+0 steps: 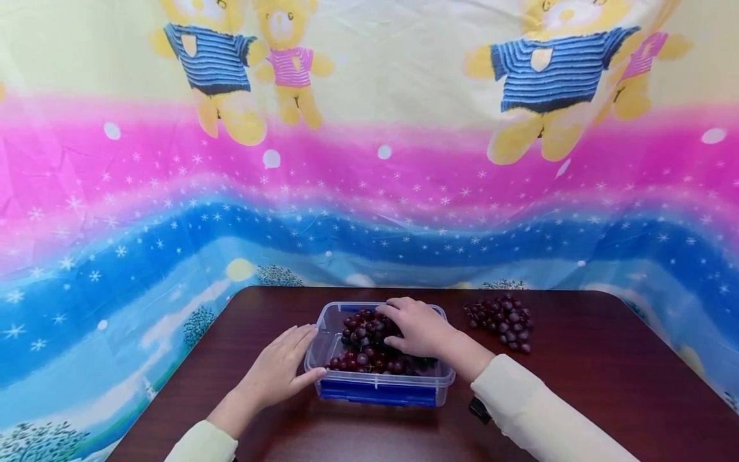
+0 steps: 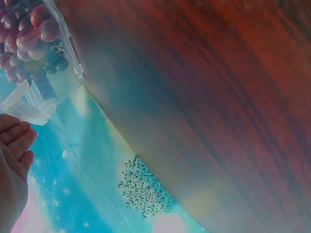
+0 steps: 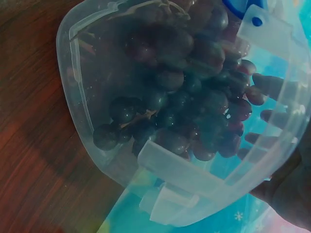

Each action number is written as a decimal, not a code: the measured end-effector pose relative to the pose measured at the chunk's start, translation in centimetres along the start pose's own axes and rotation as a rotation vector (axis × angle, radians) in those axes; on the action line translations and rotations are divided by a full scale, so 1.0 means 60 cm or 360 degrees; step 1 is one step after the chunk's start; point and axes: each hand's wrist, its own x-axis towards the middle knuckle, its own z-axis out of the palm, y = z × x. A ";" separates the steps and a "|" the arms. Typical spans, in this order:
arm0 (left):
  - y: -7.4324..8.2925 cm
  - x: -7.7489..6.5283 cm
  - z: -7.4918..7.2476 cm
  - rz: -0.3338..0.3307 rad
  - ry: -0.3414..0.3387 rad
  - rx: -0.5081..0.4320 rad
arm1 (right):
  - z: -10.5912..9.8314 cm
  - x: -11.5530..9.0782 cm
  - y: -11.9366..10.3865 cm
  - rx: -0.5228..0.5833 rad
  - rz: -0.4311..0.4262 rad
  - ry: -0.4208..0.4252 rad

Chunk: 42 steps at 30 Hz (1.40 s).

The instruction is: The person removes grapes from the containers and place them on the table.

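Observation:
A clear plastic food container (image 1: pixel 378 378) with blue clasps stands on the table, holding dark red grapes (image 1: pixel 362 340) heaped on their stems. My left hand (image 1: pixel 283 362) rests at the container's left side, its fingers straight along the rim and the thumb at the near corner. Over the right part of the container reaches my right hand (image 1: pixel 420 330), thumb and fingers spread across the grapes. Through the cloudy wall in the right wrist view, the separated fingers (image 3: pixel 272 87) lie right at the bunch. The left wrist view shows the left hand (image 2: pixel 13 165) beside an unfastened clasp flap (image 2: pixel 29 109).
Another bunch of grapes (image 1: pixel 505 321) lies on the dark brown table (image 1: pixel 577 385) to the right of the container, beyond my right forearm. A printed cloth (image 1: pixel 369 218) with bears and snowflakes hangs behind the table and down its sides.

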 end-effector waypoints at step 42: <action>0.000 -0.001 -0.003 -0.0004 -0.0029 0.0001 | 0.013 0.054 -0.009 -0.0121 0.0159 -0.0336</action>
